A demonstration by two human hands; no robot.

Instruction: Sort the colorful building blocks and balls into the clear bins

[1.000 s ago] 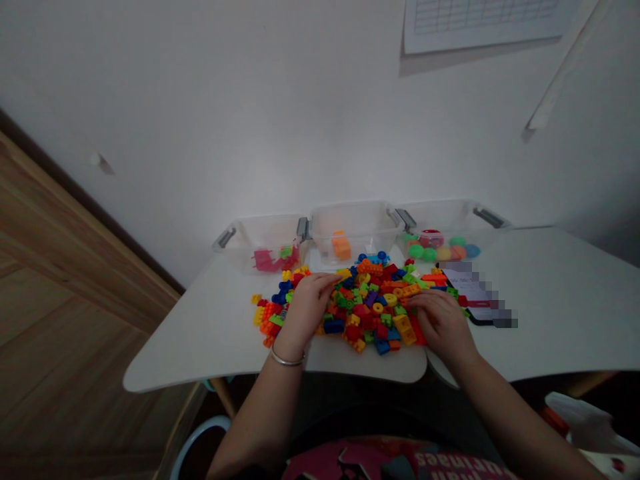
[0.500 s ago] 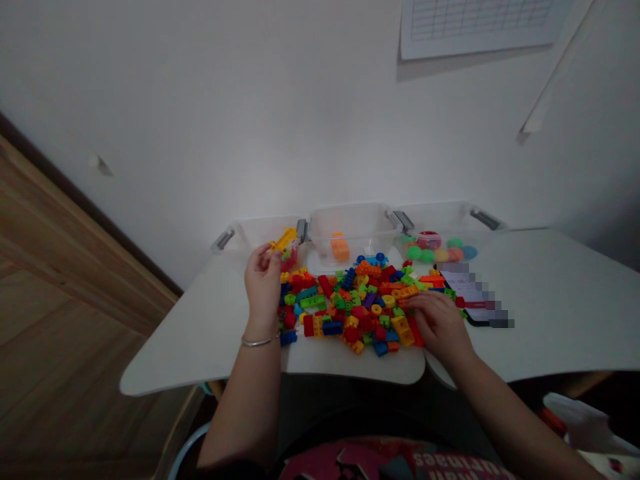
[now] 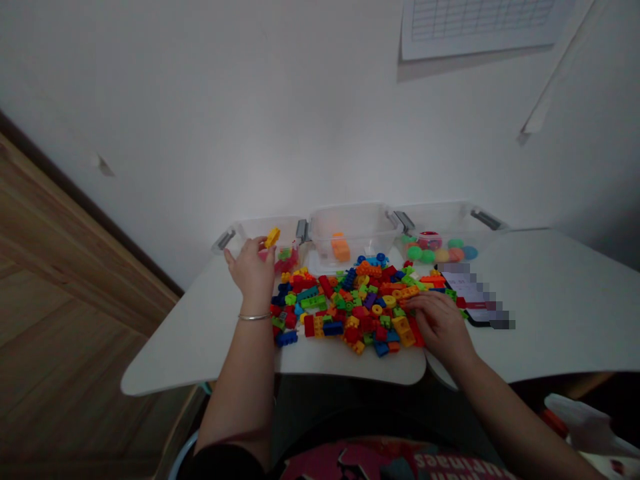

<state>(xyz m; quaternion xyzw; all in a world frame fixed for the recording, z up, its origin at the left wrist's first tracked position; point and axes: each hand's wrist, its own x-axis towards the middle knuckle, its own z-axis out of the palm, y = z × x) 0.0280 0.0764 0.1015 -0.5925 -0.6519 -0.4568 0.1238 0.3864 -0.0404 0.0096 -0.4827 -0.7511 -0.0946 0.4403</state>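
My left hand (image 3: 251, 268) is over the front of the left clear bin (image 3: 250, 230), its thumb and fingers around the lower end of a yellow toy block (image 3: 273, 237). Inside that bin, pink-red and green pieces show beside my fingers. A heap of mixed toy building blocks (image 3: 350, 307) spreads over the table before me. At the heap's right side, my right hand (image 3: 440, 325) lies with its fingers stretched out, the tips touching or just above orange blocks (image 3: 407, 293). Nothing shows held in it.
The middle clear bin (image 3: 355, 220) contains an orange block (image 3: 340, 247). Coloured balls (image 3: 427, 255) and a red item sit in the right bin (image 3: 445, 217). A phone (image 3: 467, 293) lies right of the heap. A wall stands behind the white table (image 3: 545, 300).
My left hand has moved a little left, taking the yellow block from the bin's right side toward its middle and tilting it. My right hand has stayed in place.
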